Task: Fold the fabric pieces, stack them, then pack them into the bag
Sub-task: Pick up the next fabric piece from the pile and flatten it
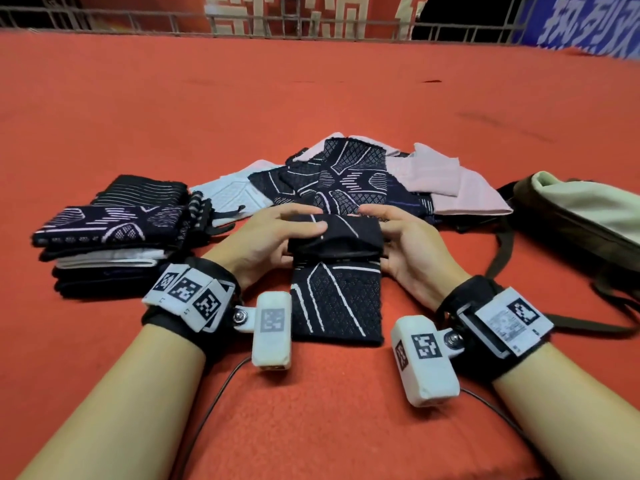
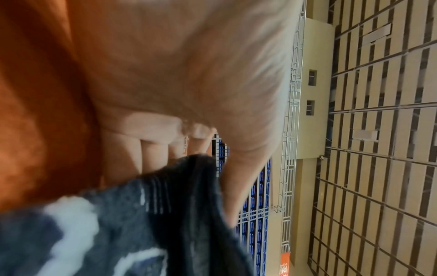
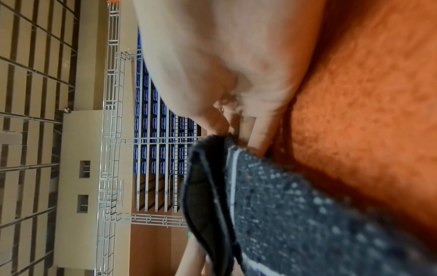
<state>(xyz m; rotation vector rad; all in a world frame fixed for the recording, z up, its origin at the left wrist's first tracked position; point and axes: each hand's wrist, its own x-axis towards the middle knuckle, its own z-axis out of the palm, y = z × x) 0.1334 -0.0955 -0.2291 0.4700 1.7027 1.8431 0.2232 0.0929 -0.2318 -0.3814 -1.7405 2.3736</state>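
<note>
Both hands are mid-fold on the dark patterned piece (image 1: 336,271) lying on the red mat (image 1: 311,98): left hand (image 1: 273,237) and right hand (image 1: 408,244) each pinch the doubled-over far end. I'd line up the edges before pressing flat, then onto the stack (image 1: 114,237)

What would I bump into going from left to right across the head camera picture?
Stack of folded fabric → left hand → dark patterned fabric piece being folded → right hand → bag.
</note>
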